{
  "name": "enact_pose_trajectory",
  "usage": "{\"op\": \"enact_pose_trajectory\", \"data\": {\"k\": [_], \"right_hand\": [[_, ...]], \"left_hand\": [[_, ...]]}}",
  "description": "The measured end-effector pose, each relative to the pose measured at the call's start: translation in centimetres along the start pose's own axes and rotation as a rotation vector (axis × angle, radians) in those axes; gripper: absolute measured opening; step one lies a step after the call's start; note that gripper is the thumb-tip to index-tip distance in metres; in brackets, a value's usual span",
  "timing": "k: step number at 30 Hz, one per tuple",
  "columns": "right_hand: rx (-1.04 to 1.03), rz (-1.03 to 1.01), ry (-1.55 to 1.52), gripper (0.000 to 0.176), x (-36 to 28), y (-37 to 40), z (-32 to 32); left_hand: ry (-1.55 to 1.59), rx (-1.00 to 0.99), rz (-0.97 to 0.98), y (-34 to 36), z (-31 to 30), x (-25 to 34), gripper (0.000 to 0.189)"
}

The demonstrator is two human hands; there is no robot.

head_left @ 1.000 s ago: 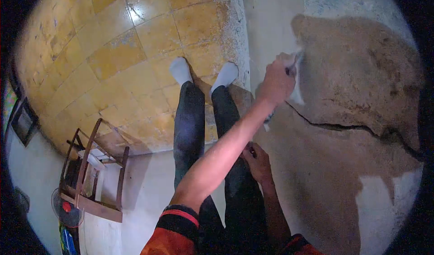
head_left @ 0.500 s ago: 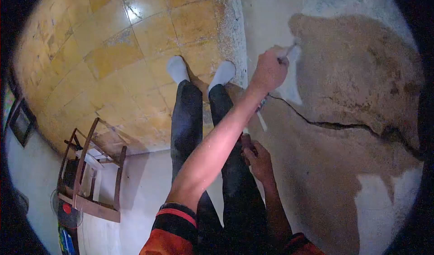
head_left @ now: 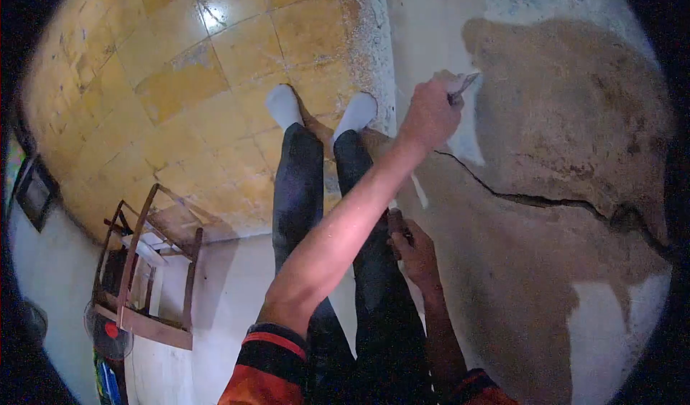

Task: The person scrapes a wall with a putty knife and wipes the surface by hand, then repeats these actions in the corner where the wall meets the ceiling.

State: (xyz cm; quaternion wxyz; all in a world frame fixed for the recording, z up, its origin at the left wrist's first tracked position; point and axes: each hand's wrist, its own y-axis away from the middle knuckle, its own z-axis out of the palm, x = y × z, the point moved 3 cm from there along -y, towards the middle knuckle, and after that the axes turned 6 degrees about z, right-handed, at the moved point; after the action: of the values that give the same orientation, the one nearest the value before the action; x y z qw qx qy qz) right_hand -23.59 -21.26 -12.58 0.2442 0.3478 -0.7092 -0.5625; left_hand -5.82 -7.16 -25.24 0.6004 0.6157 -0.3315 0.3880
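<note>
My left hand [head_left: 433,114] is closed round a putty knife [head_left: 467,83], reaching across my body to the wall. Its blade points to the right, right at the border between a pale coat [head_left: 431,28] and a brown bare patch [head_left: 553,103]. Lower down, in front of my thigh, my right hand [head_left: 415,254] is closed with the fingers curled in. Something dark and stubby shows at its fingertips, and I cannot tell what it is.
A long dark crack [head_left: 532,199] runs across the wall. My socked feet [head_left: 284,107] stand on yellow floor tiles [head_left: 180,81] beside the wall's base. Toward the lower left are a wooden chair-like frame [head_left: 154,329] and a fan [head_left: 108,337] with a red centre.
My left hand has shifted slightly right along the wall, and the putty knife's blade has turned so its tip shows more clearly. The right hand has barely moved.
</note>
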Motion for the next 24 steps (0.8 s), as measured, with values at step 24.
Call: {"op": "enact_pose_trajectory", "data": {"k": [24], "right_hand": [[-0.025, 0.025, -0.028, 0.025, 0.1, -0.2, -0.1]], "left_hand": [[0.034, 0.112, 0.130, 0.5, 1.1, 0.1, 0.048]]}}
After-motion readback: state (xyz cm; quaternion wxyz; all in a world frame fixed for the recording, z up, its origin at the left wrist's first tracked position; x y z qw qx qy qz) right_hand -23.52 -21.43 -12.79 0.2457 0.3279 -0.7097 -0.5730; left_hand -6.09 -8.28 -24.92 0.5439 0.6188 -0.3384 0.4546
